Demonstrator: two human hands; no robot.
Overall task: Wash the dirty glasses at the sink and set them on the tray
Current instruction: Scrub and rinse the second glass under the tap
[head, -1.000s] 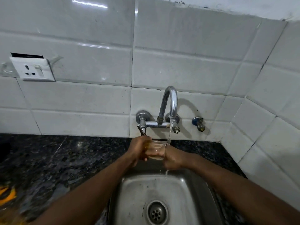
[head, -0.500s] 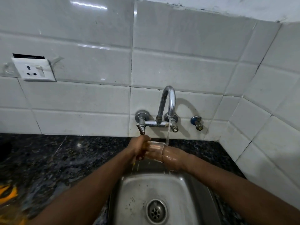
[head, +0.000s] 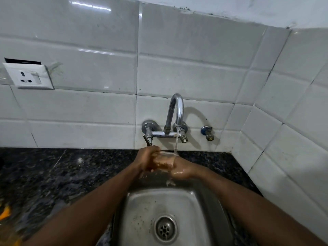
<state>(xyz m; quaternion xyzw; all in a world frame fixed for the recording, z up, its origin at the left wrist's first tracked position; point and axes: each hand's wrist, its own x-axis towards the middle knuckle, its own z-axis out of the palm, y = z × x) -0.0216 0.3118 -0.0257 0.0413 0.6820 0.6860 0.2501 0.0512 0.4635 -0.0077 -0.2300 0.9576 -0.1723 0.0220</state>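
Barely shifted since half a second back, nudged slightly left beneath the stream (head: 176, 142). Clasping one glass (head: 164, 159) from both sides: left hand (head: 148, 158) wrapped round it, right hand (head: 181, 170) cupping its far side, above the back of the sink (head: 142, 219), below the tap (head: 178, 107). Rotate slowly, letting water run inside; possibly rubbing already, too blurred to say. Counted: one glass, two hands, one tap, one sink.
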